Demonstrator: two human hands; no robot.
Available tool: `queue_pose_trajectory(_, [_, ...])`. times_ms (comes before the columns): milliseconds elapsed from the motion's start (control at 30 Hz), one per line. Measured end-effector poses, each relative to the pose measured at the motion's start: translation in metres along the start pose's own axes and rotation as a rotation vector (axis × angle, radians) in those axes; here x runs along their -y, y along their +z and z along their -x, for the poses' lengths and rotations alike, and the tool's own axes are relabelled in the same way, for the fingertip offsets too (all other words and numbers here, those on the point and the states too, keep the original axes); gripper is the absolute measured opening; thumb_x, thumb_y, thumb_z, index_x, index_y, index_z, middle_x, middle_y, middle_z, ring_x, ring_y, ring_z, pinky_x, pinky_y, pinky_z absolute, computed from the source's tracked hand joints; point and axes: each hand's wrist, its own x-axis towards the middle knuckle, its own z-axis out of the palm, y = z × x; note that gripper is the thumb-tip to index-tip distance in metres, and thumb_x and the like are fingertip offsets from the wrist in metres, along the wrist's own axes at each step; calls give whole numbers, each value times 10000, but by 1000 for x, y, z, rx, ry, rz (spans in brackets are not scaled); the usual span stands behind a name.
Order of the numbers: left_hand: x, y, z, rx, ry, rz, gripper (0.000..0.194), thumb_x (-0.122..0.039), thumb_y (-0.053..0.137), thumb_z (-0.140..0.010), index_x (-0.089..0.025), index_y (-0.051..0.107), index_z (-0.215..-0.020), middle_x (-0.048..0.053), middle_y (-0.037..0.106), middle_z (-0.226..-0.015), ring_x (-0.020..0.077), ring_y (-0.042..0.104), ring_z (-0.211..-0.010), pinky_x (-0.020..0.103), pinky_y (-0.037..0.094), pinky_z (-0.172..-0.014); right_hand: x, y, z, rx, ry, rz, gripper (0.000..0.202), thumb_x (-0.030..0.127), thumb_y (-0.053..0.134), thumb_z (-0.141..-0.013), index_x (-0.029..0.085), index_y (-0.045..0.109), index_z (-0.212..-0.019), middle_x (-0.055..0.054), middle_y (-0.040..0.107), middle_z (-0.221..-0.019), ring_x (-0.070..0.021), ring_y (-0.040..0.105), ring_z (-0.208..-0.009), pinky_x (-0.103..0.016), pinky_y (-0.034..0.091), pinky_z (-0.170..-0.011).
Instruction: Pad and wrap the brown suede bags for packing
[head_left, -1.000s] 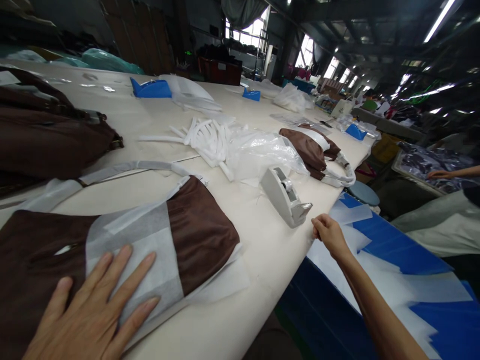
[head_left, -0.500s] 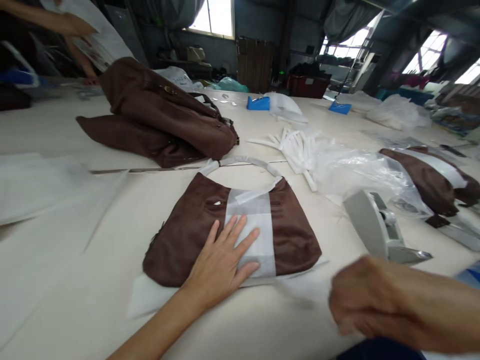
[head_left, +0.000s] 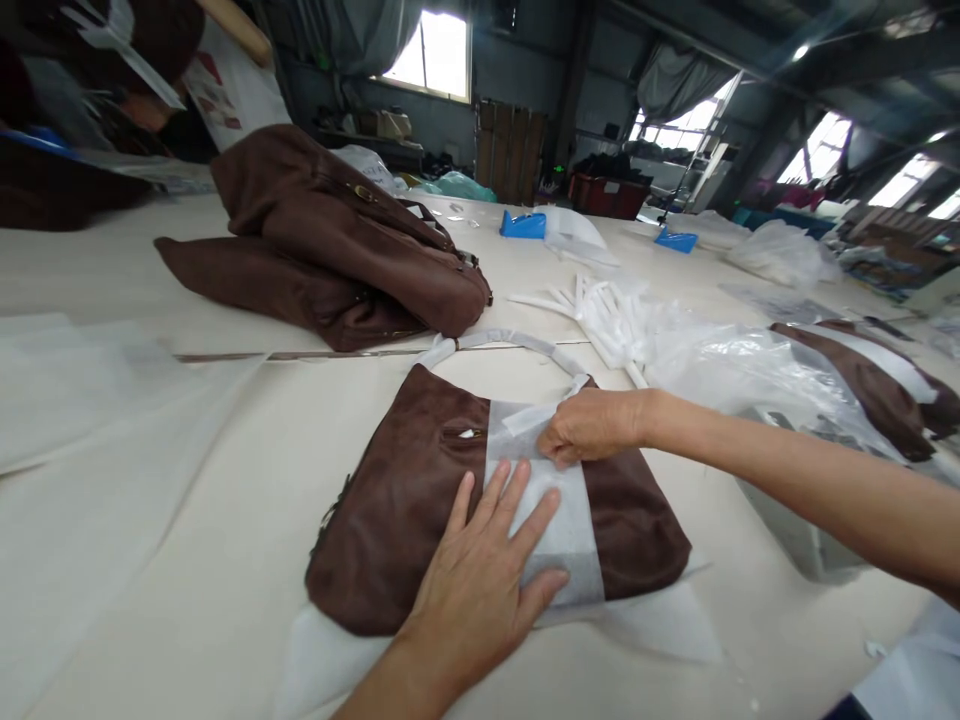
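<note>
A brown handbag (head_left: pixel 405 500) lies flat on the table in front of me, with a white paper band (head_left: pixel 555 505) around its middle. White wrapping covers its looped handle (head_left: pixel 517 338). My left hand (head_left: pixel 480 565) rests palm down over the bag and the band, fingers spread. My right hand (head_left: pixel 592 425) is closed and presses on the upper part of the band, beside the white strip (head_left: pixel 525 418) at the handle's right end. Whatever its fingers may hold is hidden. Thin white sheet material (head_left: pixel 660 625) sticks out under the bag's lower edge.
More brown bags (head_left: pixel 322 240) are piled behind on the left. White rolled strips (head_left: pixel 611 320) and clear plastic (head_left: pixel 720 365) lie to the right, near a grey tape dispenser (head_left: pixel 802 545) partly behind my right forearm. White sheets (head_left: pixel 90 390) lie left. Another person's arm (head_left: pixel 240 30) shows at the back left.
My right hand has moved left and away from me, from beside the tape dispenser onto the bag's paper band. My left hand stays spread on the bag. The view has shifted slightly.
</note>
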Motion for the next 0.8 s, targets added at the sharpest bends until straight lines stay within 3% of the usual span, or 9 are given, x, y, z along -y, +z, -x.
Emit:
queue_pose_trajectory(267, [0,0,-2,11,0,16,650,-582,459,-945,-302,328,-1517,132,313,-1585,366,311,-1437,609,226,-1139,-15,9,-3,-4,3,-179,129,232,604,-873,197,611,-750,41,575,-626,-107,492,-582,-226,296,-569])
queue_pose_trajectory(400, [-1,-1,-2,22,-1,15,652,-580,456,-947,-302,318,-1521,130,279,-1600,361,288,-1450,612,213,-1146,-27,14,14,-181,69,-213,181,223,569,-894,182,594,-719,32,551,-603,-108,451,-561,-231,289,-567])
queue_pose_trajectory(500, [-2,-2,-1,18,-12,23,654,-580,471,-941,-302,330,-1516,116,281,-1602,354,276,-1456,605,194,-1161,-22,15,37,-258,92,-405,216,250,556,-905,177,585,-704,34,550,-611,-106,473,-570,-215,331,-578])
queue_pose_trajectory(567, [-2,-2,-1,13,-19,32,652,-569,491,-937,-304,338,-1512,108,284,-1602,348,274,-1457,599,184,-1170,-5,13,55,-196,6,-609,227,286,542,-921,174,602,-734,38,557,-624,-102,502,-582,-200,369,-583])
queue_pose_trajectory(667, [-2,-2,-2,21,-16,40,650,-566,491,-939,-303,335,-1513,116,279,-1602,351,268,-1459,610,189,-1163,27,6,72,28,-146,-767,219,280,518,-940,174,649,-800,46,546,-624,-93,508,-567,-183,372,-543])
queue_pose_trajectory(733, [-2,-2,-2,28,-11,38,648,-575,470,-945,-300,330,-1515,129,288,-1596,356,270,-1458,622,205,-1152,39,2,71,112,-203,-706,187,230,535,-932,179,654,-798,53,537,-611,-84,496,-552,-176,353,-530])
queue_pose_trajectory(800, [-2,-2,-3,29,-7,29,653,-575,464,-947,-300,318,-1520,133,300,-1591,357,276,-1455,621,217,-1146,38,-1,58,64,-184,-518,135,185,590,-899,182,645,-775,58,533,-604,-82,480,-559,-182,334,-545])
